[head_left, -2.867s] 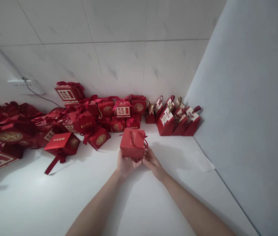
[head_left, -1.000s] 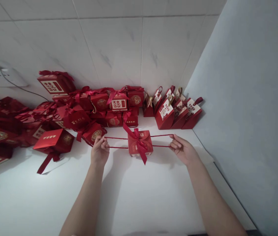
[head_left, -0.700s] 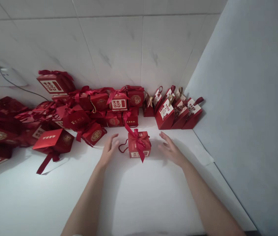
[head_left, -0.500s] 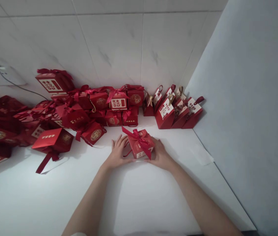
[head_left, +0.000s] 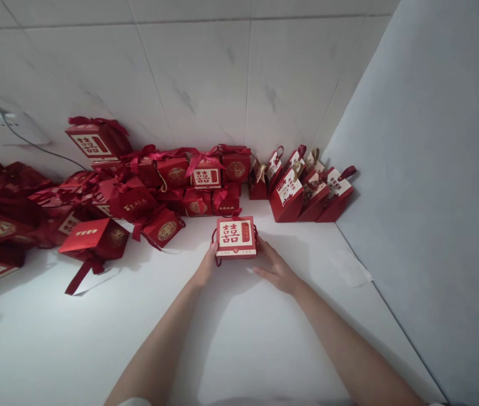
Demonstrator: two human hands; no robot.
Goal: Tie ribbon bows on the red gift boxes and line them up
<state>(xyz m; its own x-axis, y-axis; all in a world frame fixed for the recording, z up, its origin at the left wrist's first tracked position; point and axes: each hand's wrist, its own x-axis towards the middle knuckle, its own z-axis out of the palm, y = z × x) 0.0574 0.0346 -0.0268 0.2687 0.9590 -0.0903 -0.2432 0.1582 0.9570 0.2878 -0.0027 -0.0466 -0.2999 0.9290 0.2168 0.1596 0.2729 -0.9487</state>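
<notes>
A red gift box [head_left: 236, 238] is tipped so that its white panel with a red double-happiness character faces me. Dark red cords hang at its sides, and a bit of ribbon shows behind its top edge. My left hand [head_left: 207, 264] grips the box's left side, thumb at the front and the other fingers hidden behind it. At the right side, my right hand [head_left: 279, 268] has its fingertips by the box's edge. Its thumb is held apart below the box, and the fingers are spread.
Stacked red ribboned boxes [head_left: 175, 172] line the tiled wall [head_left: 197, 79]. Several triangular red boxes [head_left: 288, 197] stand at the back right, by a pale side panel [head_left: 434, 169]. One box with a trailing ribbon [head_left: 95, 239] lies at left on the white table [head_left: 239, 338].
The box has been tipped back, so its bow has gone from view and its printed face now shows. My left hand has closed on its side; the right thumb has come away.
</notes>
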